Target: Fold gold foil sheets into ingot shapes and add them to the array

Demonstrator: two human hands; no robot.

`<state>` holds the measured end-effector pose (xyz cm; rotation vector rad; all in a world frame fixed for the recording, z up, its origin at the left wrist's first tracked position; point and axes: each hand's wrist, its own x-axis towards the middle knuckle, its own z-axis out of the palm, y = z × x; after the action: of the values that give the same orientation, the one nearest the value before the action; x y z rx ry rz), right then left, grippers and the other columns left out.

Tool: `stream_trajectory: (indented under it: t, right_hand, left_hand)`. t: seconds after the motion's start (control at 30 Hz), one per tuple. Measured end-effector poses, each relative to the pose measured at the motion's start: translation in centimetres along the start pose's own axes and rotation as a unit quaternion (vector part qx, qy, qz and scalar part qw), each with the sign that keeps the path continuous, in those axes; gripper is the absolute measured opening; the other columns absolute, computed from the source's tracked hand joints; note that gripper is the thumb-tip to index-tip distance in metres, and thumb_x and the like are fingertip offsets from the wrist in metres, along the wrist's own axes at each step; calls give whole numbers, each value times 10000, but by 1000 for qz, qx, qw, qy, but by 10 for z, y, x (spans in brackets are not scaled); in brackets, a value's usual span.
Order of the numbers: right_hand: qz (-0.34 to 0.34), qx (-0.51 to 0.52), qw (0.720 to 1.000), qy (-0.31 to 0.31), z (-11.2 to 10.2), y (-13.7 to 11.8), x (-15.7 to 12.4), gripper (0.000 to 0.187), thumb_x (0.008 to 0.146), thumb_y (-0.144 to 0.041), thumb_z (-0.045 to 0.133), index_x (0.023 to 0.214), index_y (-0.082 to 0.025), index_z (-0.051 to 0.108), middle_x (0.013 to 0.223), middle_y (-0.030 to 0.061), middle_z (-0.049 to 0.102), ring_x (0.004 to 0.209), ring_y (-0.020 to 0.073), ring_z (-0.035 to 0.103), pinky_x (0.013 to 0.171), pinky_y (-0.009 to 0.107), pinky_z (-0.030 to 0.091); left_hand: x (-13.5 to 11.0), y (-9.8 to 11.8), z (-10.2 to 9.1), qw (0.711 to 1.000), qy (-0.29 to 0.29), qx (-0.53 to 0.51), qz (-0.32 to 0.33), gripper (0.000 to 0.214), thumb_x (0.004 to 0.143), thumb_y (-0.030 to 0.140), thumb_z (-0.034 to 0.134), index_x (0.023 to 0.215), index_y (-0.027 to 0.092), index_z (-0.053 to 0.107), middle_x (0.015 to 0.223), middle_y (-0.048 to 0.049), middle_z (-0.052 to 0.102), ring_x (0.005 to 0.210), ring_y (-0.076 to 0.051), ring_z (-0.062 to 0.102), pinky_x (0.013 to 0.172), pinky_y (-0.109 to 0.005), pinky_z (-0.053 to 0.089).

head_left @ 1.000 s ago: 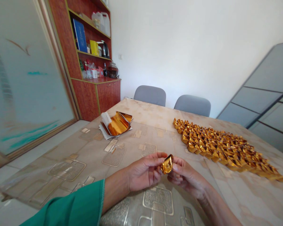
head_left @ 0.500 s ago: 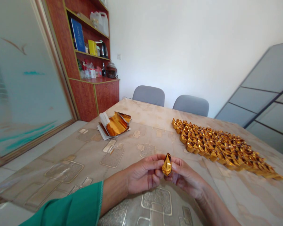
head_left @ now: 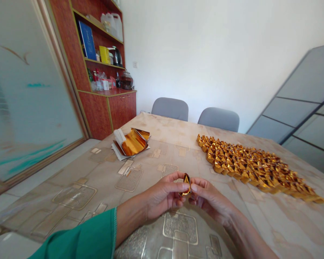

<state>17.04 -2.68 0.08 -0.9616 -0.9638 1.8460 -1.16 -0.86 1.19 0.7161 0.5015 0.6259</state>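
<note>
A small folded gold paper ingot (head_left: 186,182) is held up over the near part of the table, its pointed end upward. My left hand (head_left: 163,196) pinches it from the left, thumb in front and index finger behind. From the other side, my right hand (head_left: 209,196) grips its right edge between thumb and fingers; part of the ingot is hidden by both hands. Rows of similar gold paper ingots (head_left: 248,165) are packed together on the right of the table. Farther left lies a loose stack of gold foil paper sheets (head_left: 135,143), with whitish sheets beneath.
The table (head_left: 162,124) has a patterned, glossy cover. Two grey chairs (head_left: 170,108) (head_left: 219,119) stand at its far side. A reddish wooden cabinet (head_left: 97,108) with filled shelves is at the back left, beside a frosted glass door (head_left: 29,108).
Both hands have shifted slightly left with the ingot. It has turned, showing a darker, triangular face, and the left thumb now lies across its lower part.
</note>
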Motion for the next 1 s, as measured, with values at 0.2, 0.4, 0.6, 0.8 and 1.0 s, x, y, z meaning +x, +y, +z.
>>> stream_trajectory:
  t: [0.2, 0.4, 0.6, 0.8, 1.0]
  right_hand:
    - [11, -28, 1000, -3, 0, -3, -3, 360, 585, -394, 883, 725, -137, 673, 590, -26, 596, 503, 59, 428, 493, 196, 299]
    - [16, -23, 1000, 5, 2, -5, -1, 358, 568, -380, 894, 716, -141, 673, 592, -37, 607, 497, 50, 441, 493, 188, 299]
    - [16, -29, 999, -5, 0, -6, -2, 359, 585, -404, 880, 692, -135, 667, 532, -47, 564, 471, 51, 416, 482, 195, 280]
    - [10, -24, 999, -22, -1, -4, 0, 322, 630, -393, 859, 702, -140, 672, 533, -47, 542, 477, 62, 401, 478, 208, 272]
    - [21, -7, 999, -40, -1, -2, 2, 316, 638, -377, 858, 756, -137, 690, 541, -55, 509, 489, 64, 370, 493, 208, 284]
  left_hand:
    - [0, 0, 0, 999, 8, 33, -7, 382, 677, 224, 773, 982, 185, 546, 700, 41, 539, 526, -49, 489, 500, -167, 357]
    - [0, 0, -1, 997, 33, 66, -2, 348, 682, 205, 756, 966, 185, 556, 689, 40, 534, 527, -50, 478, 468, -154, 322]
    - [1, 1, -3, 999, 10, 45, -7, 304, 719, 269, 737, 951, 179, 563, 734, 21, 554, 542, -57, 506, 479, -159, 371]
    - [1, 1, -1, 998, 33, 52, 3, 232, 749, 284, 696, 906, 184, 559, 684, 26, 547, 517, -62, 500, 459, -152, 354]
    - [2, -1, -1, 995, 54, 84, 16, 201, 788, 331, 669, 866, 180, 562, 658, 33, 533, 518, -65, 497, 464, -153, 347]
